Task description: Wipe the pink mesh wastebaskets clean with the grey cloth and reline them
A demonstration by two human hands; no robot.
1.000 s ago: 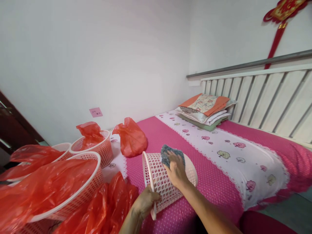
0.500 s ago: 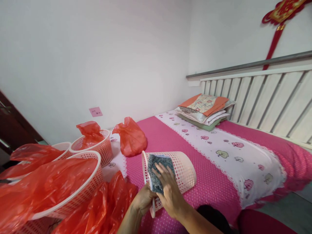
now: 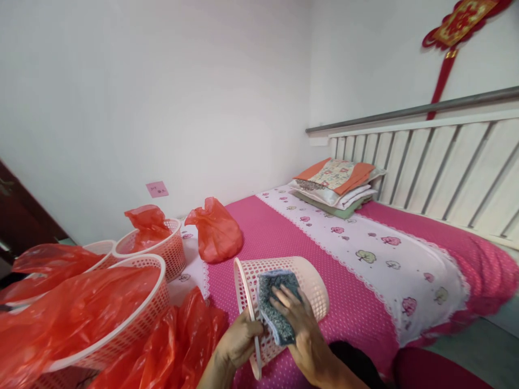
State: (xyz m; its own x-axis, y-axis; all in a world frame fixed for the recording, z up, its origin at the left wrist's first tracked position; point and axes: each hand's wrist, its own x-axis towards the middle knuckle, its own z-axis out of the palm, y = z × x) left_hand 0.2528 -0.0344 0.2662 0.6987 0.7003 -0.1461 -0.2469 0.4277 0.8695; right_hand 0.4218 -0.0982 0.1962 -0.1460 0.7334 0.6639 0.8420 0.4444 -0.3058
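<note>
A pale pink perforated plastic basket lies on its side on the pink bedspread, its open end facing left. My left hand grips the basket's rim, with the thumb outside. Over the basket's upper side, my right hand presses a grey-blue fuzzy cleaning cloth with a light edge against the holes. The right fingers stretch across the cloth, which moves with them. Part of the basket's near side is hidden by my hands and the cloth.
Several pink baskets lined with red plastic bags, one a basket, crowd the left. A crumpled red bag lies by my left arm, another bag near the wall. Folded bedding is stacked by the white headboard.
My right hand and the cloth have slid right and toward me along the basket, away from its rim. The left hand still grips the rim. The view has shifted slightly.
</note>
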